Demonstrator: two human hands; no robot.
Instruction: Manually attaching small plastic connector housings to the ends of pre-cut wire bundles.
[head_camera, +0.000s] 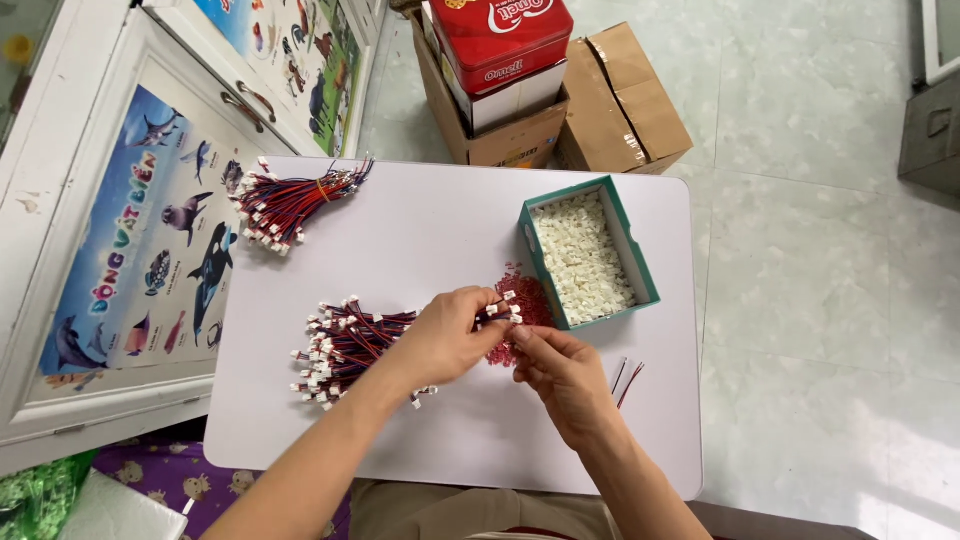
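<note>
Here, near the front edge of the white tabletop (420, 240), your left hand (445, 335) grips a bundle of red-and-black wires (345, 345) with white connectors (505, 308). Your right hand (565, 375) pinches at those connector tips, just beside the green box of white housings (585, 255). Loose red pieces (525, 295) lie by the box; a careless sweep could likely scatter them.
</note>
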